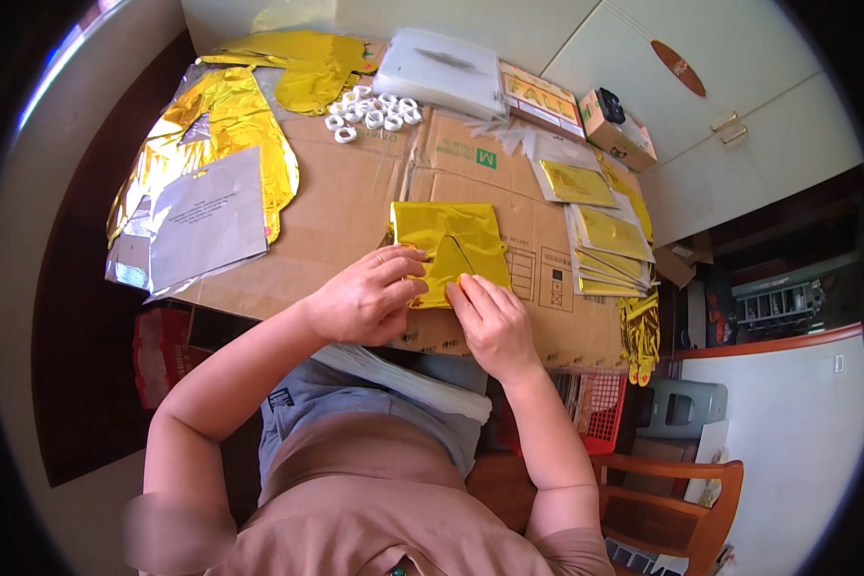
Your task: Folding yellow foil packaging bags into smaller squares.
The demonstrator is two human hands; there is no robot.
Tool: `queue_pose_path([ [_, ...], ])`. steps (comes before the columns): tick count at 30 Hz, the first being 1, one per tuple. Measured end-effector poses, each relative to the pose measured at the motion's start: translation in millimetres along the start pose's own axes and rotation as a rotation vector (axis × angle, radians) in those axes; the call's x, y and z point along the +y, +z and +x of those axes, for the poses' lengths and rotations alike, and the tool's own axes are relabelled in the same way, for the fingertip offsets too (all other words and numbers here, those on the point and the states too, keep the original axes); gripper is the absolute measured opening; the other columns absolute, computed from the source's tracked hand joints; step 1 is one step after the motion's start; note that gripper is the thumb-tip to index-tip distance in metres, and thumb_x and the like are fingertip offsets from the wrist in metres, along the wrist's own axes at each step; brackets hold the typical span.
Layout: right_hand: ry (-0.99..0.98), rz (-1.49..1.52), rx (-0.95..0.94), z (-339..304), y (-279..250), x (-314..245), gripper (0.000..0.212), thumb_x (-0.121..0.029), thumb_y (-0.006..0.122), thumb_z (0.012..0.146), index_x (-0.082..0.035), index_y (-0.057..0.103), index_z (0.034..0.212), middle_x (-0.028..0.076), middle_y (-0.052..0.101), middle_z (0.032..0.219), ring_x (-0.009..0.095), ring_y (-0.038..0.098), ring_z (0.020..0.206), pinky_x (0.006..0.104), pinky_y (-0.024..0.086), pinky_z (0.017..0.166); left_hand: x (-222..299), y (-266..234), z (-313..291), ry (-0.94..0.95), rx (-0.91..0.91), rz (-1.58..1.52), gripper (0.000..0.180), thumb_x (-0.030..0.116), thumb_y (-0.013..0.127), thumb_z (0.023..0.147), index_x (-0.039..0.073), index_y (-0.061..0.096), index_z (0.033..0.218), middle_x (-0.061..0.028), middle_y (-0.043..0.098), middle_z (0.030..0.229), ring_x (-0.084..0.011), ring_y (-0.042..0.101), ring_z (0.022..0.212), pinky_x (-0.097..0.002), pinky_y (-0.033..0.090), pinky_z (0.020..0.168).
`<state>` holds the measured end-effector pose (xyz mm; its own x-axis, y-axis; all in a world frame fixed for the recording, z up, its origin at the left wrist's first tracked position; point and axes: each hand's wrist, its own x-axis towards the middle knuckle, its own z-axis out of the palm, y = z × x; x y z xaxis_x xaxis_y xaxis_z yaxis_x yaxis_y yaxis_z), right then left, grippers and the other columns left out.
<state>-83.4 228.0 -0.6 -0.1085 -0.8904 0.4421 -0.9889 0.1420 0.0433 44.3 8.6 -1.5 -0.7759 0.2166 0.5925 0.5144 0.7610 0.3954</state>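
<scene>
A gold foil balloon (444, 226), folded into a flat, roughly square packet, lies on the cardboard in front of me. A dark slanting gap runs across its middle where two folds meet. My left hand (379, 293), with a ring on one finger, is closed at the packet's left edge, its fingertips gripping the foil. My right hand (492, 322) has its thumb and fingers pressed together on the lower right part of the same foil. The fingers partly hide the near edge of the packet.
Flat cardboard (336, 202) covers the table. Unfolded gold foil balloons (245, 101) and a grey printed sheet (208, 219) lie left. White ribbon rolls (374, 113) sit behind, near a clear plastic case (437, 72). Stacked gold packets (610, 235) lie right, above a red basket (600, 413).
</scene>
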Motion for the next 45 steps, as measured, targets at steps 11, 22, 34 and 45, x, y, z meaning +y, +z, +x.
queue_pose_path([
  [11, 0.025, 0.119, -0.097, 13, -12, -1, 0.034, -0.018, 0.072, 0.082, -0.007, 0.070, 0.114, 0.011, 0.064, 0.116, 0.029, 0.061, 0.104, 0.0414, 0.050, 0.087, -6, 29, 33, -0.357, -0.058, 0.308, 0.071, 0.044, 0.056, 0.096, 0.000, 0.041, 0.148, -0.0257, 0.034, 0.156, -0.0419, 0.028, 0.148, -0.0526, 0.021, 0.121],
  [22, 0.187, 0.484, 0.025, 62, -23, 16, 0.015, -0.011, 0.070, 0.088, -0.003, 0.074, 0.100, 0.013, 0.072, 0.094, 0.030, 0.070, 0.082, 0.0397, 0.056, 0.074, -21, 45, 25, -0.513, -0.253, 0.507, 0.088, 0.065, 0.035, 0.096, -0.001, 0.031, 0.154, -0.0290, 0.023, 0.161, -0.0424, 0.016, 0.152, -0.0516, 0.007, 0.124],
  [34, 0.214, 0.268, -0.107, 254, 120, 25, 0.015, -0.022, 0.068, 0.086, -0.012, 0.068, 0.095, 0.011, 0.064, 0.098, 0.033, 0.068, 0.088, 0.0451, 0.056, 0.078, -19, 39, 25, -0.459, -0.154, 0.391, 0.085, 0.061, 0.043, 0.094, 0.001, 0.032, 0.153, -0.0234, 0.030, 0.158, -0.0382, 0.019, 0.151, -0.0507, 0.004, 0.125],
  [45, 0.385, 0.936, 0.051, 180, 55, 62, 0.007, -0.004, 0.070, 0.084, -0.003, 0.067, 0.090, 0.002, 0.064, 0.081, 0.011, 0.061, 0.071, 0.0260, 0.051, 0.066, -22, 41, 27, -0.381, 0.039, 0.370, 0.061, 0.053, 0.066, 0.085, 0.002, 0.058, 0.118, -0.0180, 0.052, 0.127, -0.0381, 0.040, 0.133, -0.0549, 0.022, 0.119],
])
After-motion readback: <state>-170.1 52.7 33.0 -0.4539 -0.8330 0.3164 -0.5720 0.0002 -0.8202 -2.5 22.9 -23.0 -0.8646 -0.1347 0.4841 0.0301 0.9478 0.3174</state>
